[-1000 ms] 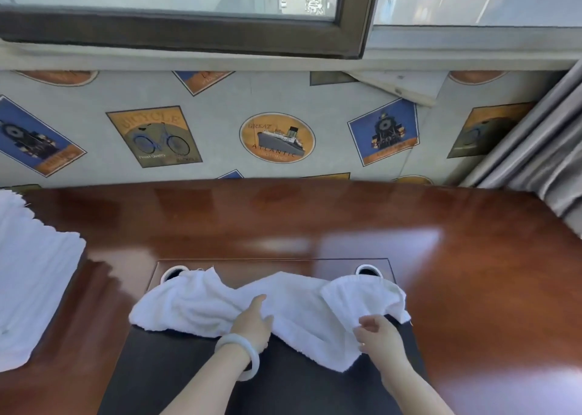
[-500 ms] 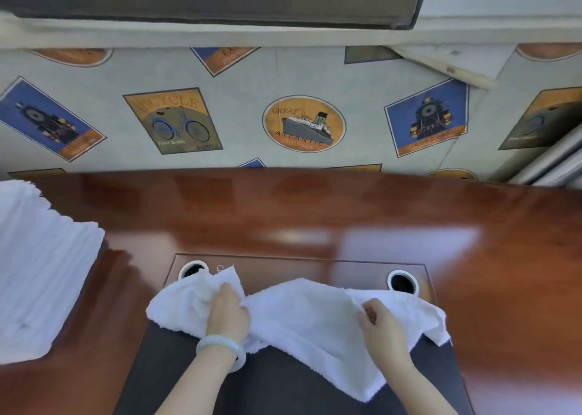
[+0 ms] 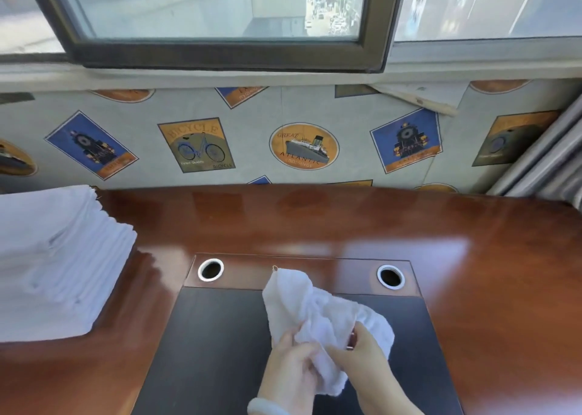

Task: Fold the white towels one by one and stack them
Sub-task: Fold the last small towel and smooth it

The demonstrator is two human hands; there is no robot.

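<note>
At desk (image 3: pixel 488 273) centre, towel (image 3: pixel 315 310) over pad (image 3: pixel 214 336); towel stack (image 3: pixel 53 263) at desk's left; wall (image 3: pixel 252 115) behind.

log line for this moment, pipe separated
step: folding | left hand: grips white towel | right hand: grips white towel | state: bunched over dark desk panel | towel stack: far left

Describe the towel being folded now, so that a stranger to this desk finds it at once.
Start from the glossy brown desk under the window; in its middle lies a black panel. The towel lies bunched on that panel, with the left hand and the right hand gripping its near end. Unlike the neat white stack at the desk's left edge, it is single and crumpled.
</note>
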